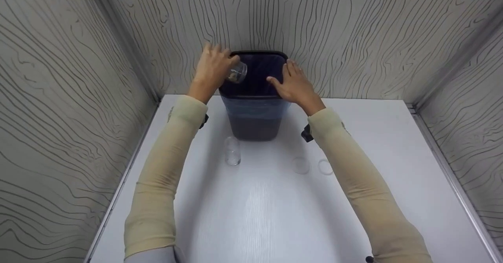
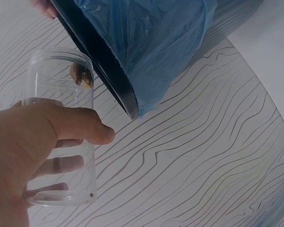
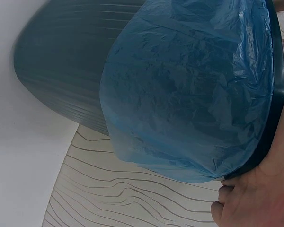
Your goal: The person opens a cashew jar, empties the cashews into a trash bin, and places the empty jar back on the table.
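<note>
My left hand (image 1: pixel 213 67) grips a clear plastic jar (image 2: pixel 61 127), tipped on its side at the left rim of the trash bin (image 1: pixel 255 127). Small brown pieces (image 2: pixel 81 75) cling inside the jar near its mouth. A blue bag (image 3: pixel 189 90) lines the bin and folds down over its dark rim. My right hand (image 1: pixel 295 85) holds the bin's right rim, with the thumb over the opening and the fingers along the outer side. The bin's inside is too dark to make out.
Below the bin lies another clear jar (image 1: pixel 232 153) on the white table (image 1: pixel 259 212). Two clear rings, one (image 1: pixel 301 165) left of the other (image 1: pixel 325 166), lie near my right forearm. A wood-grain patterned wall (image 1: pixel 334 27) rises right behind the bin, and similar panels flank the table.
</note>
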Motion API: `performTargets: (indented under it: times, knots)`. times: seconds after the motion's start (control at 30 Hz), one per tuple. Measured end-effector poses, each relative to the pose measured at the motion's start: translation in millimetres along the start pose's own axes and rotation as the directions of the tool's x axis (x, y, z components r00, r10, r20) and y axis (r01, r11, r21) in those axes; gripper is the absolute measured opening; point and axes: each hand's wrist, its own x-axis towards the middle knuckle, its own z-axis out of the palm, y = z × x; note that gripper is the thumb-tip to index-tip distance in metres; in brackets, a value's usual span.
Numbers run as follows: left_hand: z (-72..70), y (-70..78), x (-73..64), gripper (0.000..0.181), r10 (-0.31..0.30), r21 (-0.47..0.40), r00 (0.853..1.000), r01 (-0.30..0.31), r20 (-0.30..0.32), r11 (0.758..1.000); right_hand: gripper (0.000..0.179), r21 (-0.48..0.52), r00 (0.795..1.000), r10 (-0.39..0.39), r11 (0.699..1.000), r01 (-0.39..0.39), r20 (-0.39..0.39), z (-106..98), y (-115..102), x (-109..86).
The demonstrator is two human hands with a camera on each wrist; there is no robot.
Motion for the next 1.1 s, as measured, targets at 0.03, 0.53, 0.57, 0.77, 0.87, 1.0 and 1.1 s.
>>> performTargets:
  times: [0.03, 0.53, 0.57, 0.77, 0.87, 1.0, 1.1]
  knots:
    - [0.0, 0.2, 0.1, 0.051, 0.001, 0.003, 1.0, -0.001, 0.002, 1.0, 0.093, 0.0, 1.0, 0.0, 1.0, 0.0, 0.0, 0.1, -0.1, 0.1]
    - [-2.3, 5.2, 3.7, 0.062, 0.031, 0.073, 0.999, -0.034, 0.034, 0.997, 0.095, 0.004, 1.0, 0.013, 1.0, -0.013, 0.013, 0.2, 1.0, 0.9]
    - [-2.6, 5.5, 3.9, 0.062, 0.033, 0.078, 0.999, -0.036, 0.038, 0.996, 0.095, 0.004, 1.0, 0.013, 1.0, -0.013, 0.014, 0.6, 1.2, 1.3]
    - [-3.3, 6.6, 4.6, 0.061, 0.036, 0.111, 0.999, -0.039, 0.028, 0.993, 0.094, 0.005, 1.0, 0.014, 1.0, -0.014, 0.009, 0.3, 0.6, 1.0]
    - [-3.5, 7.0, 4.8, 0.06, 0.041, 0.138, 0.999, -0.044, 0.028, 0.99, 0.094, 0.004, 1.0, 0.014, 1.0, -0.014, 0.007, 0.5, 0.6, 1.0]
    - [-3.8, 7.6, 5.0, 0.064, 0.048, 0.17, 0.998, -0.054, 0.04, 0.984, 0.094, 0.006, 1.0, 0.013, 1.0, -0.013, 0.005, 1.0, 0.8, 0.9]
    - [-3.5, 8.2, 5.5, 0.061, 0.052, 0.178, 0.998, -0.059, 0.047, 0.982, 0.094, 0.005, 1.0, 0.009, 1.0, -0.009, 0.0, 1.1, 0.8, 0.7]
